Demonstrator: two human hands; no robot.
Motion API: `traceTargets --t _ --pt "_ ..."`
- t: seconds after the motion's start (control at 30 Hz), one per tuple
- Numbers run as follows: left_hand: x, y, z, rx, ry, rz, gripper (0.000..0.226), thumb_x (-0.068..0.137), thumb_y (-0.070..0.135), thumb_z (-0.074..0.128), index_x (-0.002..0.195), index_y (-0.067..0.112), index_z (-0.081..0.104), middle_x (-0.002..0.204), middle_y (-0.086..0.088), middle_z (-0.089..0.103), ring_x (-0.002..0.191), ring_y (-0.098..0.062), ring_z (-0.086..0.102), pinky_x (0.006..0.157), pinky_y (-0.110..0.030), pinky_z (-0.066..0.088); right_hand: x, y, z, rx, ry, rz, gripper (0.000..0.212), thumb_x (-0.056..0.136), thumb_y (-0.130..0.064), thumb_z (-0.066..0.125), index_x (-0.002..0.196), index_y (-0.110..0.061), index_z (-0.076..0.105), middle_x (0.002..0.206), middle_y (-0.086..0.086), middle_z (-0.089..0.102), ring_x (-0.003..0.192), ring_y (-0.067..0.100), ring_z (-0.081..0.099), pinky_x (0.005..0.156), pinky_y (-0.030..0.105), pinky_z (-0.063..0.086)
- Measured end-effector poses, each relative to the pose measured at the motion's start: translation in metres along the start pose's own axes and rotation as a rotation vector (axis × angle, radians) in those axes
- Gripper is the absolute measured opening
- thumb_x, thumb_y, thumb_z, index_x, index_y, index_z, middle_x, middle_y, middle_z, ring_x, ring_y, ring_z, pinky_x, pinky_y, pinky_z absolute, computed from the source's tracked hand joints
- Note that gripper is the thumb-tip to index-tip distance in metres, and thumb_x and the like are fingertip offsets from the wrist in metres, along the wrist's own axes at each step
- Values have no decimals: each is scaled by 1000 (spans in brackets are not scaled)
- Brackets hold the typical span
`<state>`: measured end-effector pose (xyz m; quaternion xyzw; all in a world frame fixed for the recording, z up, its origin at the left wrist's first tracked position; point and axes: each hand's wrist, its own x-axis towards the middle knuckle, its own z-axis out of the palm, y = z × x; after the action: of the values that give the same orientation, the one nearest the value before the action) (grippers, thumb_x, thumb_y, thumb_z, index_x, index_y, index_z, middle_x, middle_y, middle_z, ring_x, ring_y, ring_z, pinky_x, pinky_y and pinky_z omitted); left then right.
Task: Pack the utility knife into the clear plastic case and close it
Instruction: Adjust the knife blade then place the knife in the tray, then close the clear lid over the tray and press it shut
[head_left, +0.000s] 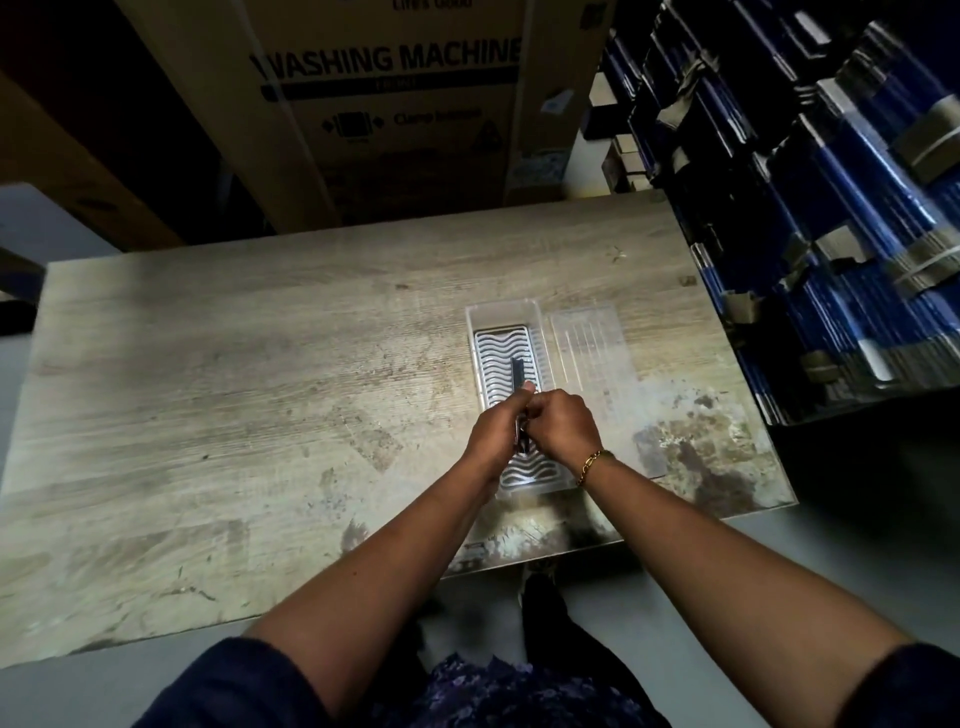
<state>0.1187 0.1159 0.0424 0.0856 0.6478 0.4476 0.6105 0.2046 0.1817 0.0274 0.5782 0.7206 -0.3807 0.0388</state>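
I see a worn wooden table (260, 395) before a washing machine carton (395, 104) and stacked blue boxes (831, 208). My left hand (493, 436) and right hand (563, 423) both grip the utility knife (518, 371) over the open clear plastic case (480, 322), its lid (589, 343) lying beside it.

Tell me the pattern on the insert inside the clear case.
White wavy ridges, running across the insert in the clear plastic case; only the head view shows it.

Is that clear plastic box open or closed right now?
Open. The clear case has no cover on; its lid lies flat on the table beside it, to the right.
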Motion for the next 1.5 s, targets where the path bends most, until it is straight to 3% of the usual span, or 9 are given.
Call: traceTargets --t 0.13,0.3,0.53,0.7,0.93,1.07,1.17,1.33,1.5 --pt "-3 -3 8 -42 -32 -41 38 101 46 47 95 18 73 78 4 72 72 -8 66 69 -23 50 0 -5 -1 -106 -16 -4 19 78 -12 63 91 -19 77 95 14 75 89 34 71 74 36 58" --pt "-4 0 14 -72 -38 -73 42 103 46 42 105 15 70 84 2 70 79 -10 67 69 -23 53 2 -8 0 -157 -20 12 22 85 -19 59 102 -12 72 105 18 71 98 38 68 75 37 54" --pt "-2 1 18 -119 -3 -123 47 106 45 34 88 14 64 83 -8 65 75 -15 61 69 -26 50 8 -5 8 -171 -82 38 30 83 -26 52 105 -17 70 106 13 71 96 34 68 77 38 57" --pt "-4 0 18 -151 -9 -148 66 104 54 30 129 3 62 110 -17 67 81 -14 64 63 -23 51 13 -4 11 -164 -114 53 35 72 -34 51 96 -18 71 98 11 72 89 31 69 74 37 57" --pt "-3 -1 13 -137 -44 -150 66 104 55 29 133 3 59 104 -17 67 78 -15 64 49 -16 51 10 -6 9 -127 -108 44 24 74 -30 54 84 -15 69 88 10 71 83 30 67 67 33 53" --pt "-7 -5 17 -110 -16 -73 58 105 52 31 119 9 66 103 -15 71 94 -22 68 78 -28 58 0 -5 -5 -70 -48 -26 31 73 -24 57 97 -16 75 93 8 75 93 29 69 75 35 56" --pt "-20 -7 28 -110 14 -25 60 101 56 38 135 13 62 135 -15 65 126 -25 61 113 -42 44 -9 9 -23 90 59 -81 28 79 -17 59 100 -18 76 95 2 78 89 22 72 78 38 59" --pt "-41 -6 56 -138 -28 -68 58 103 50 38 151 17 43 154 -5 47 142 -20 43 114 -42 32 -13 59 -57 458 188 14 22 83 -19 67 103 -22 75 98 1 77 92 18 72 82 49 60" --pt "-43 -18 90 -123 -144 -202 63 101 54 38 152 17 41 156 -3 45 142 -18 42 119 -48 30 -10 116 -76 496 271 160 22 82 -19 68 102 -21 75 103 4 76 99 22 70 94 49 55"
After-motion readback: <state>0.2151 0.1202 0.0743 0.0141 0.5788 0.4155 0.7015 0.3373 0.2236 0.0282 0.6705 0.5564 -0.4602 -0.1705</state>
